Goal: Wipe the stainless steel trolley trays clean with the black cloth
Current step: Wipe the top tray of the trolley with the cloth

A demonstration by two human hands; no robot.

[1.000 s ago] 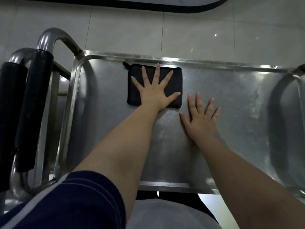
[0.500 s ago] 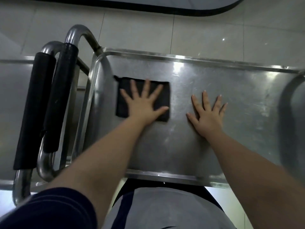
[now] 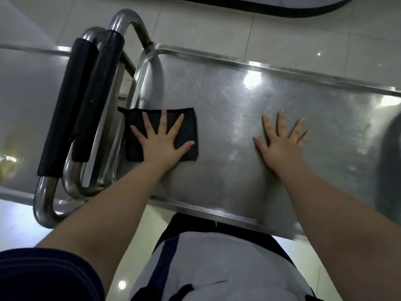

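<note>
Black cloth [image 3: 191, 127] slid left, scratched steel tray [image 3: 227, 94]

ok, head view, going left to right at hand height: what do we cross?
In order: black-padded trolley handles → black cloth with the left hand pressed flat on it → bare stretch of tray → right hand flat on the steel.

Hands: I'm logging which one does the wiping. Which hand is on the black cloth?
The left hand, fingers spread flat on the black cloth. The right hand rests flat on the bare steel tray, touching no cloth.
</note>
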